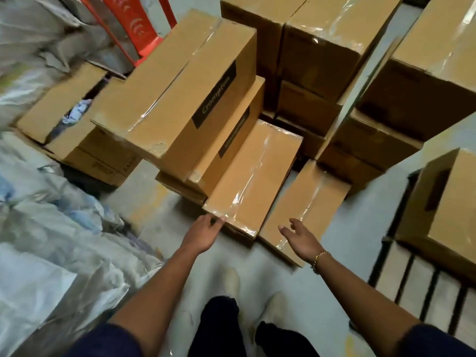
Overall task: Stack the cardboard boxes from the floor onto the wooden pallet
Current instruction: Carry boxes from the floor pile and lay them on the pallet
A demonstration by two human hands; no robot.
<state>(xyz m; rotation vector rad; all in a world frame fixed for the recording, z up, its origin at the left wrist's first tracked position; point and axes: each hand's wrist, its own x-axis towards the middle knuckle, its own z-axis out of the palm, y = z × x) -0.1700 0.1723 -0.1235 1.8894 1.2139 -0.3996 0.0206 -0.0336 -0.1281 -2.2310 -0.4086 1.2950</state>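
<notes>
Currently, pick-up step: my left hand [204, 234], fingers straight, touches the taped box [253, 176] at 12 o'clock; my right hand [300, 238] hovers spread, empty. Next: clasp both sides, lift.

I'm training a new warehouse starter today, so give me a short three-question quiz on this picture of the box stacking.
1. True or false: the right hand is gripping a box.
2. Which box does the left hand reach? A) the flat tape-sealed brown cardboard box on the floor; B) the labelled box on top of the stack; C) the box on the pallet.
3. Fill in: the black label on the top stacked brown cardboard box reads ____.

Key: 1 false, its fingers are spread and hold nothing; 2 A; 3 Crompton.
</notes>
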